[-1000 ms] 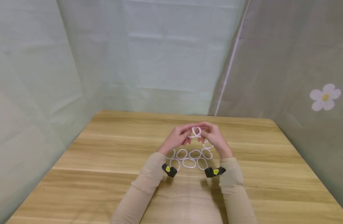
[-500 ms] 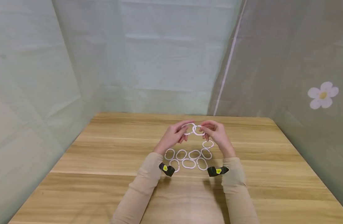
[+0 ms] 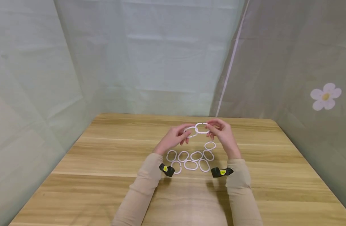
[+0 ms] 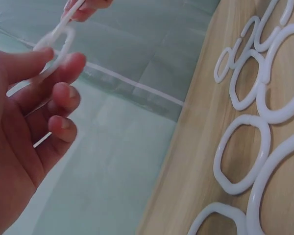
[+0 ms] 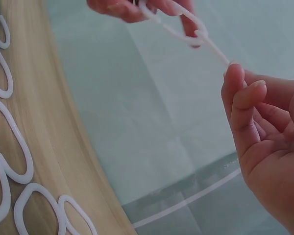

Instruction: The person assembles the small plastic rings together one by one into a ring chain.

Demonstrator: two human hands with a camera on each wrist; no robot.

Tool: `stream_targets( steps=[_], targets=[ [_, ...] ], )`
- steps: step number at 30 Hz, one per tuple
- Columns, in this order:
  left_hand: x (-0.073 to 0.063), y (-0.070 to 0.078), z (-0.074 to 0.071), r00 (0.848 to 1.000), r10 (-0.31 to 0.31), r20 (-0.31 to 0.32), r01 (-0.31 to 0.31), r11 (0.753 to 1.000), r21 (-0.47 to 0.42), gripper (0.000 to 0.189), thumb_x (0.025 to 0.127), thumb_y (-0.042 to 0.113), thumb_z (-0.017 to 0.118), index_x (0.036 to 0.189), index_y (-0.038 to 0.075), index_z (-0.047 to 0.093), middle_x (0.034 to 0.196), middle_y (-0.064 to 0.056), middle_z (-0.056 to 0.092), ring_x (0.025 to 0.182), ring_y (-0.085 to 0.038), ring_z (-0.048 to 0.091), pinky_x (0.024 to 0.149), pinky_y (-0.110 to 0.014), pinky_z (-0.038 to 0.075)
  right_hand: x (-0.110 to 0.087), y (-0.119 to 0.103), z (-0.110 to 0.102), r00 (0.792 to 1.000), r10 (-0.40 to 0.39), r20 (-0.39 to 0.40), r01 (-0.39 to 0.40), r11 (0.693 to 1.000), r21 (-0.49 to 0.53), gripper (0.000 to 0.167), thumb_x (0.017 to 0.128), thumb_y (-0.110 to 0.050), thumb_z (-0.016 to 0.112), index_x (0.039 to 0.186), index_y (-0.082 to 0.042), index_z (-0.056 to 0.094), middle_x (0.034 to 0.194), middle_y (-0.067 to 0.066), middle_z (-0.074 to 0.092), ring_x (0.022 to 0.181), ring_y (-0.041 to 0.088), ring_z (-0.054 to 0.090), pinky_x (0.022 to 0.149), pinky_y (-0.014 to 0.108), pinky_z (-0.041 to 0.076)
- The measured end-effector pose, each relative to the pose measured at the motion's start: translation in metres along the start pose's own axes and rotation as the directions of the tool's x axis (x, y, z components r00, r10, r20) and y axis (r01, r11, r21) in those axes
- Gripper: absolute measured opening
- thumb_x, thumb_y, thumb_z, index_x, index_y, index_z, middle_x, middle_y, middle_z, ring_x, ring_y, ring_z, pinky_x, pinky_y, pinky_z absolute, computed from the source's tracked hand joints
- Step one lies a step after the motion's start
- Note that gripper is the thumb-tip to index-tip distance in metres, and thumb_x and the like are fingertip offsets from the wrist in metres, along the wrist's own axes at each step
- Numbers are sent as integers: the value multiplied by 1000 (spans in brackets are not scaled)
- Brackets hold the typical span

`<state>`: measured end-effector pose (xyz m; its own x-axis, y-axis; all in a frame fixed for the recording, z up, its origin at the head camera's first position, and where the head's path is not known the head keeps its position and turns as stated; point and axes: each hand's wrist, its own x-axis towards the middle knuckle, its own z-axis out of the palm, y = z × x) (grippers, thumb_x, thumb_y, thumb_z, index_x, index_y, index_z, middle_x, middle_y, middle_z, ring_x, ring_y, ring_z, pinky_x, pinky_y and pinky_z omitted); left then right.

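Note:
Two white oval plastic rings are joined, one looped through the other, above the far half of the table. My left hand [image 3: 173,138] pinches the left ring [image 3: 191,127] between thumb and fingers. The right ring [image 3: 202,132] is pinched at its outer end by my right hand [image 3: 224,135]. In the right wrist view, the ring from the right hand [image 5: 272,132] runs edge-on to the other ring [image 5: 174,32], and they meet at one end. The left wrist view has the left hand [image 4: 19,127] with its other fingers loosely bent. Fingertips hide part of each ring.
Several more white oval rings [image 3: 191,169] lie in a close group on the wooden table [image 3: 105,188], below and nearer than the hands. Some show a small gap in their loop. Pale curtains [image 3: 173,62] stand behind and beside the table, the right one with flowers [image 3: 326,96].
The two rings overlapped between hands held close together. The hands have since drawn apart, the right one moving right and slightly away, and the linked rings are now stretched out side by side.

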<state>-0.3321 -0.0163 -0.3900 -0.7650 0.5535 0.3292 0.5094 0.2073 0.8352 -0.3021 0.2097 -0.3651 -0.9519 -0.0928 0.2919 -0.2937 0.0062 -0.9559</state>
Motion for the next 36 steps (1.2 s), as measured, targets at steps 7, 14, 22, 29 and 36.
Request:
stream_targets(
  steps=[7,14,22,29,36],
  targets=[
    [-3,-2,-4,998,-56,18,54,995,85,34,104,36,42,123,17,63,72,-6,65,63,-38,57,58,-30,44,4,3,4,1000,2,29,-2,1000,3,28,93,1,59,115,15,50,84,-4,66,60,7,63,51,19,47],
    [1,-3,-1,998,-57,-33,61,990,127,31,101,41,46,104,19,68,76,-8,63,58,-22,53,54,-24,39,3,3,10,992,41,121,-30,996,-88,28,93,-2,60,116,11,54,88,-2,64,63,8,65,55,23,50],
    [5,-1,4,993,-101,-67,107,991,87,24,98,29,57,100,7,68,88,-16,68,70,-31,60,58,-22,43,2,9,7,984,69,162,-43,986,-161,26,93,-5,62,115,8,56,91,5,64,65,9,65,57,27,52],
    [8,0,7,984,-142,-110,146,989,33,16,95,20,62,100,6,68,83,-9,68,76,-38,63,59,-21,43,2,11,4,981,74,178,-36,977,-211,25,92,-4,62,113,9,57,97,22,64,67,9,64,59,28,53],
    [8,-1,6,983,-146,-114,150,988,23,14,94,16,63,100,5,69,83,-11,69,66,-20,60,59,-21,44,2,16,-5,973,80,218,-3,943,-334,27,95,-12,61,116,5,59,106,26,64,74,17,66,62,30,54]
  ],
)
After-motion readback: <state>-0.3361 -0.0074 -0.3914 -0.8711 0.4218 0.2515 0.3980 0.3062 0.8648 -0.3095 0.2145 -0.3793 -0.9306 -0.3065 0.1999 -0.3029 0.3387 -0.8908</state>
